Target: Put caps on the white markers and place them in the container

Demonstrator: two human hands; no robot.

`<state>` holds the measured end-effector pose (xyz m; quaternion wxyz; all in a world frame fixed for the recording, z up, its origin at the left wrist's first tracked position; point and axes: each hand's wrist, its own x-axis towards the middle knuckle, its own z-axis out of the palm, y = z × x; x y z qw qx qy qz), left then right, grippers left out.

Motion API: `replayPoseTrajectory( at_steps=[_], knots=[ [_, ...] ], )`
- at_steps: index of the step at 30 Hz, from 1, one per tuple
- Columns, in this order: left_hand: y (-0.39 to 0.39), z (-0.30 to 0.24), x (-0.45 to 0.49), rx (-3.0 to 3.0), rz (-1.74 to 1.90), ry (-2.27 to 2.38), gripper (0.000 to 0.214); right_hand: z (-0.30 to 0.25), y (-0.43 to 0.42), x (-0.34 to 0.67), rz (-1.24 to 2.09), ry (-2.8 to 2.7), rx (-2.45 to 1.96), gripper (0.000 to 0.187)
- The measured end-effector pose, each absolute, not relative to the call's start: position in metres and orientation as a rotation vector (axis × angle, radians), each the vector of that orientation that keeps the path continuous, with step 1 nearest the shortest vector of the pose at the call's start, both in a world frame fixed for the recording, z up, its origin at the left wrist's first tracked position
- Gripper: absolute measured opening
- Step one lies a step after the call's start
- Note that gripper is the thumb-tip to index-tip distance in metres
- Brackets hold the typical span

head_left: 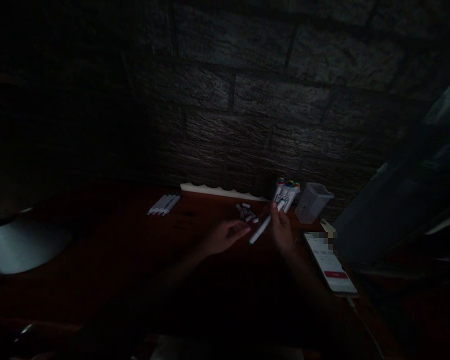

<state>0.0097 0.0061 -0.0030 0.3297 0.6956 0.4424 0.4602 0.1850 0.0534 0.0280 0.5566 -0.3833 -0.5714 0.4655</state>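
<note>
The scene is very dark. My right hand is closed around a white marker, which slants from upper right to lower left above the dark red table. My left hand hovers just left of the marker's lower end with its fingers curled and loosely apart, holding nothing that I can see. Several small white caps lie on the table just behind both hands. A bundle of markers with coloured ends stands behind my right hand.
A clear plastic cup stands at the right near the stone wall. A lit phone lies at the right edge. Several white markers lie side by side at the back left. A pale scalloped strip runs along the wall.
</note>
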Motion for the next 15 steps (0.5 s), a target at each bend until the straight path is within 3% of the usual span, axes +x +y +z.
replayPoseTrajectory(
  at_steps=[9,15],
  knots=[
    [0.006,0.001,0.005,1.762,1.127,1.243,0.037,0.036,0.066,0.194,1.124,-1.372,-0.775,0.034],
    [0.005,0.001,0.007,1.772,1.169,1.208,0.035,0.122,0.104,0.259,0.466,-1.319,-0.77,0.034]
  ],
)
